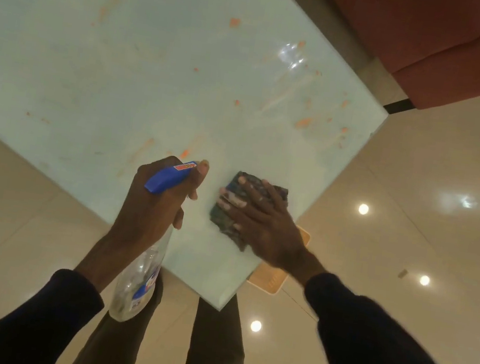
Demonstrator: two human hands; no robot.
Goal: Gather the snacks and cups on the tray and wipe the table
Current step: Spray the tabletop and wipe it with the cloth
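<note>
Here the right hand (pixel 260 225) is pressing flat, fingers spread, on the dark cloth (pixel 238 209) at lower centre, while the left hand (pixel 159 198) is clamping the spray bottle (pixel 138 284). Orange smears are dotting the surface (pixel 126 58); firm overlapping strokes toward upper right would likely serve best.

Table (pixel 133 52) lying open ahead, only orange smears showing | near corner: left hand (pixel 156 201) holding spray bottle (pixel 138 284), right hand (pixel 264 222) pressing cloth (pixel 248 201)
</note>
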